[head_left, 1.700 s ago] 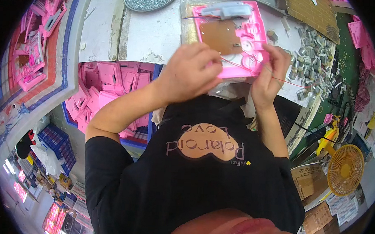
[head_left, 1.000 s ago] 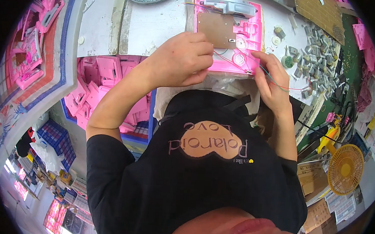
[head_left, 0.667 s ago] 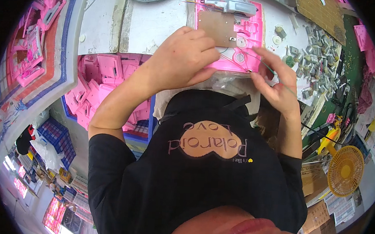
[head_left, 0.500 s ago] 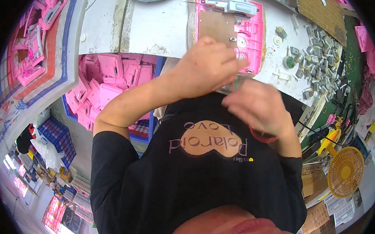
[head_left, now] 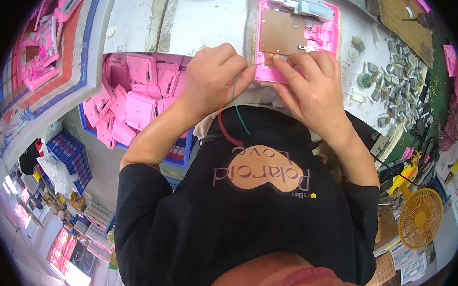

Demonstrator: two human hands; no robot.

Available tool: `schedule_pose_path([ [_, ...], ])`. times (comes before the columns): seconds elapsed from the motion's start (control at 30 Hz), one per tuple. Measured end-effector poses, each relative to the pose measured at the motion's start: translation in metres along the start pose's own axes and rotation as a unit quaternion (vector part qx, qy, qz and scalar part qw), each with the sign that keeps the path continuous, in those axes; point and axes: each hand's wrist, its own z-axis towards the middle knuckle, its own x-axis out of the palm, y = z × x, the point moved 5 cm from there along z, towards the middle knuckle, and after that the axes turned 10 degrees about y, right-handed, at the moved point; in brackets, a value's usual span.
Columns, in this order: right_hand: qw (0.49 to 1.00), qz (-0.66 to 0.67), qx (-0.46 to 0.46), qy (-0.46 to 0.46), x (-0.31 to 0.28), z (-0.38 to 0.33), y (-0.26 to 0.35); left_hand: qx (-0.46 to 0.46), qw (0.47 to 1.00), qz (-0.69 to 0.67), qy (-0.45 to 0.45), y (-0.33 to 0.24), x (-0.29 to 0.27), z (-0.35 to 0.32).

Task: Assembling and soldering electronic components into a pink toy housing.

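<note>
- Pink housing lies open side up on the white bench, straight ahead of the person; its side edges run away from the body, its near edge faces the torso, its far end meets the upper rim of view. Which dimension is longer: cannot tell.
- Brown board sits flat inside, squared to the housing, toward its left.
- Grey module at the far end; long axis crosses left to right, right end slightly nearer the person.
- Left hand: curled, thumb and fingers pinching a red wire and green wire just beside the housing's near left corner.
- Red wire bows left, then both tails point down toward the black shirt.
- Right hand: over the housing's near edge, fingertips pointing left; whether they grasp anything, cannot tell.
- Small metal parts heaped to the right.
</note>
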Motion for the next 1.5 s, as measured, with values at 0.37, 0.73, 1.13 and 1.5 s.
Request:
schedule_pose_path([
  [0.37, 1.0, 0.004, 0.003, -0.028, 0.021, 0.008, 0.015, 0.053, 0.978, -0.103, 0.172, -0.021, 0.028, -0.034],
  [0.73, 0.993, 0.013, 0.099, -0.069, -0.044, 0.005, -0.082, 0.069, 0.983, -0.161, 0.057, 0.002, 0.02, 0.001],
  [1.13, 0.987, -0.158, -0.015, 0.005, -0.034, 0.022, -0.084, 0.058, 0.981, -0.175, 0.056, 0.002, 0.018, 0.002],
  [1.5, 0.972, -0.21, -0.042, 0.1, -0.024, 0.047, -0.072, 0.053, 0.98, -0.185, 0.043, 0.003, 0.02, 0.002],
])
